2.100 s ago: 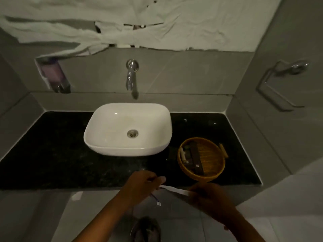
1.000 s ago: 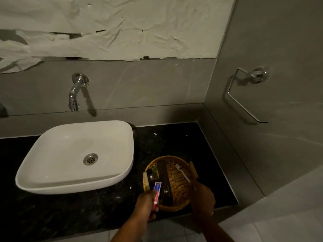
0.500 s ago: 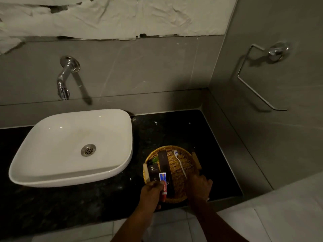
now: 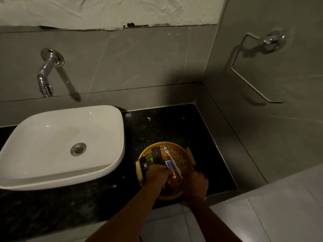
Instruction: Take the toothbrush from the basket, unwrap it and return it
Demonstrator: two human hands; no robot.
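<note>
On the far left the white sink (image 4: 61,145) sits on the dark counter (image 4: 174,123), with the tap (image 4: 46,74) on the wall above it. To its right stands the round woven basket (image 4: 187,153), and both hands are down over its near half.

The left hand (image 4: 157,174) is curled around a small red, white and blue tube (image 4: 172,170), probably toothpaste, whose top end pokes out towards the middle of the basket. Dark packets (image 4: 157,155) lie just beyond its knuckles.

The bare white toothbrush (image 4: 173,164) lies inside the basket, just right of the tube. Its long axis runs on a slant, with the head (image 4: 166,149) up near the far rim and the handle coming down and to the right, ending close to the right hand (image 4: 196,180). That hand rests at the near right rim; whether its fingers touch the handle or have let it go I cannot tell, since the hand is seen from the back and the light is dim.

With the brush unwrapped and lying in the basket, the task looks all but finished. The right hand is the nearer one, so it only needs to lift clear without dragging the handle.

A towel ring (image 4: 258,67) hangs on the right wall.
</note>
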